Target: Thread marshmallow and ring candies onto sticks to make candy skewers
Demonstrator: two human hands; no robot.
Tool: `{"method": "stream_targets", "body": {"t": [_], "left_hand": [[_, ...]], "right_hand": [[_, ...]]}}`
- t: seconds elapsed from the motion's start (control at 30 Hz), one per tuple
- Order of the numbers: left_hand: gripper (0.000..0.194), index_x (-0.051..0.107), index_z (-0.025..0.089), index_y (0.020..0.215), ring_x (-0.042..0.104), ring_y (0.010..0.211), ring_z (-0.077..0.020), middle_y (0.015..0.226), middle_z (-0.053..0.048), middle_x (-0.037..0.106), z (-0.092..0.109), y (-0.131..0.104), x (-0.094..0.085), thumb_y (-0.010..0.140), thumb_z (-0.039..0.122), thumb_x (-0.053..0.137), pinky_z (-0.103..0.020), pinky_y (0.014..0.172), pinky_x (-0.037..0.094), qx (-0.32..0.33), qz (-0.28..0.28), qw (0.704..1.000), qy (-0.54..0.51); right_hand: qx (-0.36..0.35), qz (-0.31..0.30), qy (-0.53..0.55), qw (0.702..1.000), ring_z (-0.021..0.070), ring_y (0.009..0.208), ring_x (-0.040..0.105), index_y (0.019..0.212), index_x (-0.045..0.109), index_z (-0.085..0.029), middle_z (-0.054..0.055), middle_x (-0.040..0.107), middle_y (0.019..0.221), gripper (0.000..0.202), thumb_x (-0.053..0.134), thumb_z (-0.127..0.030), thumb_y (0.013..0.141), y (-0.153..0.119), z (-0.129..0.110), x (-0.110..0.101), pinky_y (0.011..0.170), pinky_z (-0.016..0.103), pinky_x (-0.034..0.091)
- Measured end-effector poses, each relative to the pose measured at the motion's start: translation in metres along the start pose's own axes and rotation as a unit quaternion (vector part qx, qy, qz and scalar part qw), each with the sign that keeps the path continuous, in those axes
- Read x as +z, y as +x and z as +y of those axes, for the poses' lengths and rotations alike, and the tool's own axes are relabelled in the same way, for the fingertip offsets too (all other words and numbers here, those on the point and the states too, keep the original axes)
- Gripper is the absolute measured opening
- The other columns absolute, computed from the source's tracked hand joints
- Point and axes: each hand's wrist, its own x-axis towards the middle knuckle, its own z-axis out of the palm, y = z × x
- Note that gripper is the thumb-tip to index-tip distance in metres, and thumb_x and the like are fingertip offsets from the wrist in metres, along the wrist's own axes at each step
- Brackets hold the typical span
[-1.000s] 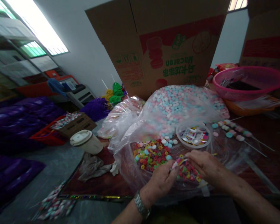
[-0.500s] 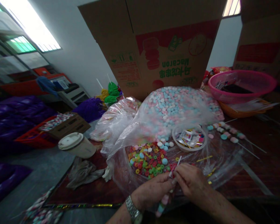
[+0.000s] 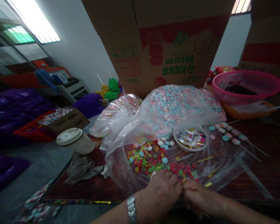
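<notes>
Where the heap of coloured ring candies (image 3: 151,157) thins out at its near edge, the left hand (image 3: 163,190) and the right hand (image 3: 198,199) meet knuckle to knuckle, their fingertips pressed together just in front of the red and green rings. Both grips are curled nearly shut, fingers bent inward toward each other; whether anything is pinched between them cannot be told, since the fingers hide the spot. A metal wristwatch (image 3: 131,210) sits on the left wrist.

The ring candies lie on clear plastic sheeting (image 3: 224,161) spread over the dark table (image 3: 270,174). Behind the heap rises a big clear bag of pastel pink, blue and white round candies (image 3: 177,105), and just right of the heap stands a small clear round tub (image 3: 190,138) holding printed wrappers. Farther right of the heap, skewers threaded with pastel candies (image 3: 228,134) lie on the table. A pink plastic basket (image 3: 247,85) sits beyond them, stacked in an orange one.

Behind the pastel bag stands an upturned cardboard box (image 3: 163,43) with a red band; its green print, upside down, reads "Macaron" above a line of Chinese characters too blurred to read. Left of the heap, a white lidded cup (image 3: 75,141) lies near a crumpled grey cloth (image 3: 82,168).
</notes>
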Motion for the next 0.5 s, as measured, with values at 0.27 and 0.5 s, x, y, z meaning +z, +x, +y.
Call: {"method": "stream_targets", "body": {"t": [0.27,0.5], "left_hand": [[0.021,0.058,0.016,0.074,0.052,0.066,-0.0151,0.070,-0.004,0.056,-0.005,-0.009,0.015,0.087,0.021,0.043,-0.025,0.061,0.039,-0.200,0.295,0.881,-0.312],[0.024,0.055,0.015,0.065,0.026,0.031,-0.0031,0.050,0.006,0.042,-0.008,-0.004,0.017,0.069,0.039,0.060,-0.017,0.032,0.017,-0.445,0.300,0.518,-0.666]], "right_hand": [[0.214,0.059,-0.063,0.973,0.0173,0.075,0.061,0.069,0.059,-0.016,0.004,0.064,0.074,0.026,0.044,-0.029,0.087,0.050,0.007,-0.100,0.067,0.025,0.046],[0.303,0.080,-0.148,0.938,0.0173,0.085,0.059,0.096,0.060,-0.014,0.005,0.061,0.097,0.020,0.057,-0.032,0.088,0.117,0.064,-0.120,0.076,0.036,0.049]]}}
